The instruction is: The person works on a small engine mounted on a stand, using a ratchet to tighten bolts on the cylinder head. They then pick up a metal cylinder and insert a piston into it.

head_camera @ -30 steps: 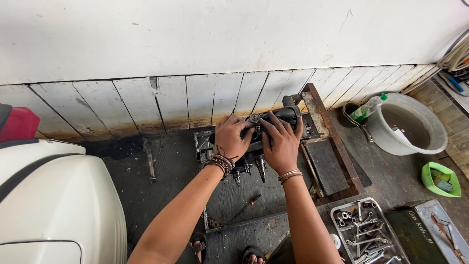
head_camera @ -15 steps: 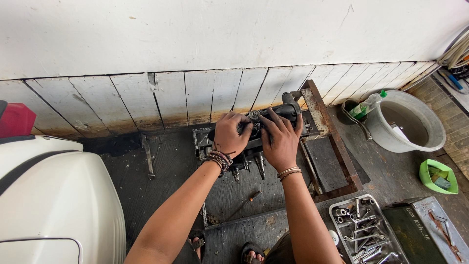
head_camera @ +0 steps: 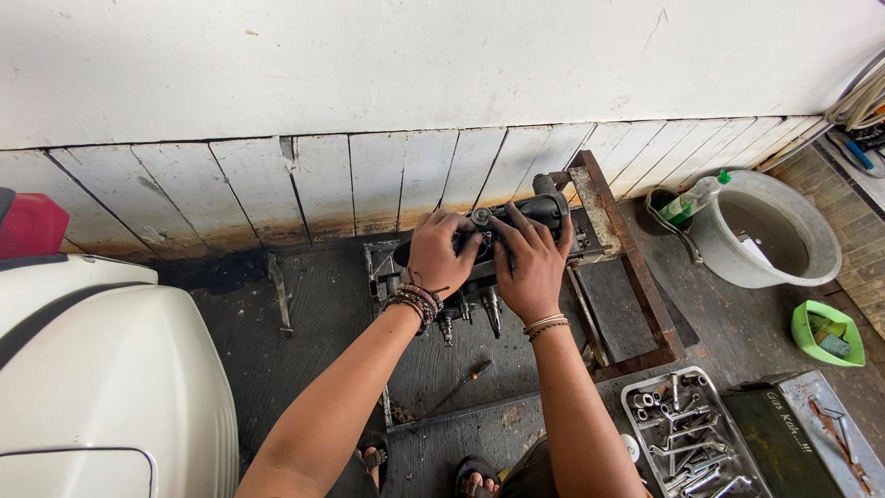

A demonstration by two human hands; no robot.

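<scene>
both hands unmoved since earlier frame. left hand [head_camera: 442, 251] and right hand [head_camera: 527, 267] closed on dark engine part [head_camera: 502, 226] at wall-side edge of floor; long axis left-right, hands equally near. socket tray [head_camera: 693, 441] lower right.

The engine part [head_camera: 498, 254] sits on the floor against the wall [head_camera: 369, 184]. Both hands rest on top of it, left hand [head_camera: 441, 254] beside right hand [head_camera: 532, 267]. A frame [head_camera: 627, 277] lies just right of the part; a bucket [head_camera: 765, 231] stands farther right. A tool tray [head_camera: 687, 443] lies nearer the person, right of the part. A cowling [head_camera: 101, 378] sits well left. A screwdriver [head_camera: 461, 383] lies before the part.
</scene>
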